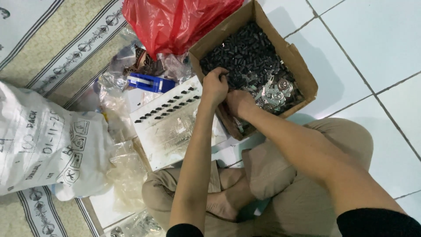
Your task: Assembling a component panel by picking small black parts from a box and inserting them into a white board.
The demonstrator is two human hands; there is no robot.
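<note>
A cardboard box (pixel 302 72) on the floor holds a heap of small black cylindrical parts (pixel 241 55) and some shiny metal plates (pixel 278 92) at its near corner. My left hand (pixel 215 85) reaches into the box at its near-left wall, fingers closed on some black parts. My right hand (pixel 239 102) rests just beside it, low against the box's near edge, fingers curled and mostly hidden; whether it holds anything is unclear. A white perforated tray (pixel 169 120) with rows of slots, several filled with black parts, lies left of the box.
A red plastic bag (pixel 175 19) lies behind the box. A blue tool (pixel 151 82) sits among clear plastic bags (pixel 116 98). A large white sack (pixel 44 140) rests at left on a patterned mat (pixel 66 48). My crossed legs in beige trousers (pixel 280 175) fill the foreground; white tiles (pixel 377 52) lie at right.
</note>
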